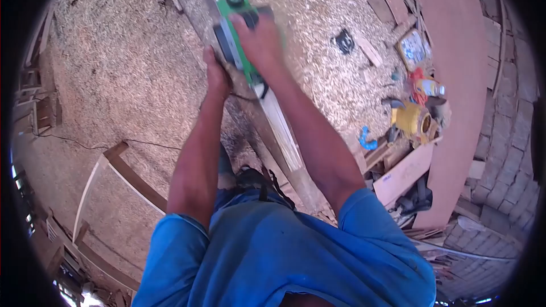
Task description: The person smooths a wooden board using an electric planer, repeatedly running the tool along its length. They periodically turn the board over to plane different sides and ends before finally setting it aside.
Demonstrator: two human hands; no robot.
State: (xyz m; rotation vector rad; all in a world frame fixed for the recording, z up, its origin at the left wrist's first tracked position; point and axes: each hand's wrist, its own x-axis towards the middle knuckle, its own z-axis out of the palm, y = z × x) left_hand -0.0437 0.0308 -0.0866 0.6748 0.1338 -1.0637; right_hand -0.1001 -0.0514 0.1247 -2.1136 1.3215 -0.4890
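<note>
My right hand is closed round the handle of a green electric hand planer, blurred by motion. The planer rests on a long, narrow pale wooden strip that runs from the top of the view down toward my body. Beside the planer, on its left, is my left hand, thumb pointing up. Its other fingers are mostly hidden, and I cannot tell what they hold. A dark cord bends from the rear of the planer toward my left wrist.
Wood shavings cover the ground. On the right lie a long reddish board, a yellow tool, a bottle and a blue curved piece. A wooden frame stands lower left, with a cable behind it.
</note>
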